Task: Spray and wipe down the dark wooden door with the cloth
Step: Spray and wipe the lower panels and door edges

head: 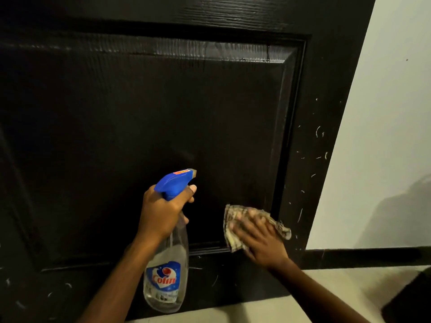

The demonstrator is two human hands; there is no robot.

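Note:
The dark wooden door [163, 108] fills most of the view, with a recessed panel and pale scuff marks along its right stile. My left hand [161, 213] grips the neck of a clear spray bottle [166, 276] with a blue trigger head, its nozzle pointing at the panel and a finger on the trigger. My right hand [261, 241] presses a folded checked cloth [235, 220] flat against the lower right corner of the panel; the hand is blurred. A wet sheen shows along the panel's upper moulding.
A white wall [382, 136] stands to the right of the door, with a dark skirting strip [363, 255] along its base. Pale floor [279, 308] lies below. A dark object [412, 297] sits at the lower right corner.

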